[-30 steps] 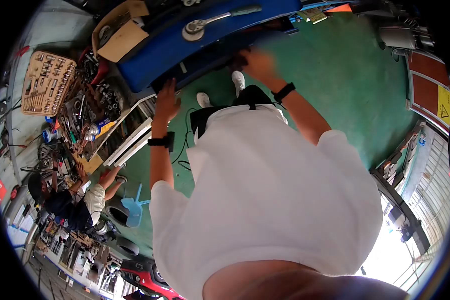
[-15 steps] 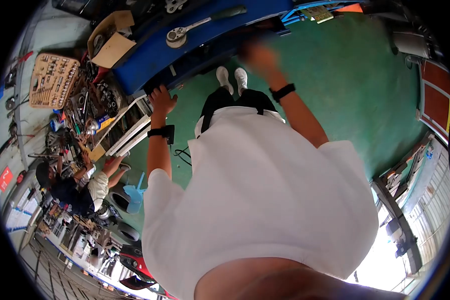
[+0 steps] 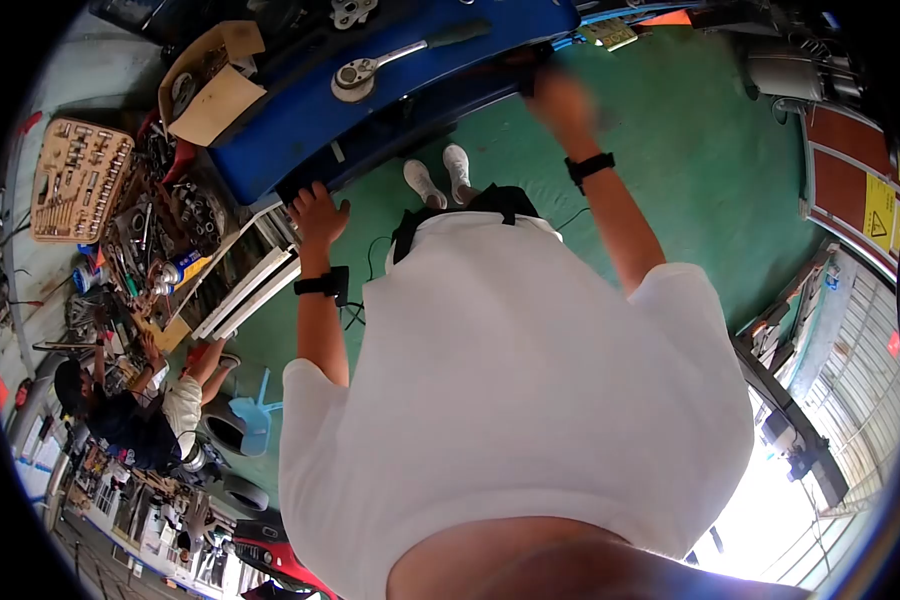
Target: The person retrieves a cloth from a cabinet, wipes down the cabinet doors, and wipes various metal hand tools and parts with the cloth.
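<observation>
A blue workbench [image 3: 270, 135] stands before me, with what looks like a pulled-out dark blue drawer [image 3: 385, 147] along its near side. My left hand [image 3: 317, 215] rests at the drawer's left end, fingers spread. Near the right end is my right hand [image 3: 562, 105], smeared by motion; its fingers cannot be made out. On the bench top lies a ratchet wrench [image 3: 395, 55] with a dark green handle, its head over a round metal piece. Farther back sits a metal part with holes [image 3: 352, 12]. The drawer's inside is mostly too dark to read.
Left of the bench are an open cardboard box [image 3: 215, 100], a socket set case [image 3: 82, 180] and heaped tools. A person [image 3: 135, 415] bends over that clutter, near a blue dustpan [image 3: 257, 420] and tyres. A red-brown panelled cabinet [image 3: 850, 180] stands at right.
My right hand has moved right, past the drawer's right end. My left hand stays at the left end. The whole view has shifted slightly.
</observation>
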Demonstrator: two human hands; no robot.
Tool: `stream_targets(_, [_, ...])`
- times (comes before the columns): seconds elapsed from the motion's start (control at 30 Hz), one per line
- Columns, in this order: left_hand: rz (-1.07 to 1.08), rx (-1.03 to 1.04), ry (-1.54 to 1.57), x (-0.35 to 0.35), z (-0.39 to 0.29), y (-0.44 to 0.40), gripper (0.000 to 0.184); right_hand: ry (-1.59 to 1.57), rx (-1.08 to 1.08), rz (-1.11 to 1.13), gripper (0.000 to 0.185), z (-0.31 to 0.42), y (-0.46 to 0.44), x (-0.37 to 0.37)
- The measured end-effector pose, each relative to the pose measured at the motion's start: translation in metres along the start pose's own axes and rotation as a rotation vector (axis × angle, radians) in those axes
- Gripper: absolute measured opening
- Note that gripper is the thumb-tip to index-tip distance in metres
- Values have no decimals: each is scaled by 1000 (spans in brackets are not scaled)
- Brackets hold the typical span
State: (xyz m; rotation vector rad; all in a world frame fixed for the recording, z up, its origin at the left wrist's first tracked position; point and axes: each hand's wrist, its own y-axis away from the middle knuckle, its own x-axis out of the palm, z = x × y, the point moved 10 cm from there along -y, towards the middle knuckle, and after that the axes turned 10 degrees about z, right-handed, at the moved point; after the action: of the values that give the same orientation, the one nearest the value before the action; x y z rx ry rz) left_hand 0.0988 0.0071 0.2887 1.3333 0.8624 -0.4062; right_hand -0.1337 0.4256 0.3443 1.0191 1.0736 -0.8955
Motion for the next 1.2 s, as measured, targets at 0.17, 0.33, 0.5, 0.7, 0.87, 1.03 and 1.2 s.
stream_targets(0.17, [-118,1,31,-14,-4,6,65,-236,-143,162,39,129,38,0])
stream_targets(0.33, [-172,44,109,-14,1,5,62,-308,-132,266,43,105,52,3])
stream_targets(0.5, [-197,36,139,-18,0,8,58,-493,340,30,46,-21,57,-12])
stream_targets(0.7, [-104,4,121,-12,-1,4,64,-365,327,20,45,-43,34,12])
stream_targets(0.87, [-216,12,116,-15,-2,4,50,-374,135,115,47,10,53,20])
stream_targets(1.03, [-116,-4,159,-17,0,8,48,-572,457,-216,46,-83,45,7])
stream_targets(1.2, [-154,19,162,-10,-2,7,55,-587,391,-73,44,-76,17,16])
